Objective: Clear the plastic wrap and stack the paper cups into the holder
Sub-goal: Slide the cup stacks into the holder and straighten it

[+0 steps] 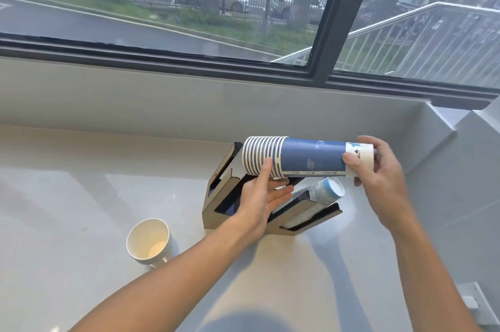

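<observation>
A stack of blue and white paper cups [311, 157] lies sideways in the air above the black cup holder [224, 196], rims to the left. My right hand [384, 177] grips its base end on the right. My left hand [259, 196] supports the rim end from below, thumb against the rims. Another stack of white and light-blue cups [324, 192] lies slanted in the holder's right slot. A short stack of white cups [148, 242] lies on its side on the counter at the left, mouth towards me. No plastic wrap is visible.
The white counter [81, 196] runs along a low wall [162, 104] under a dark-framed window. At the right the counter ends at a step in the wall [446, 142]. A white wall socket [476, 304] sits at the lower right.
</observation>
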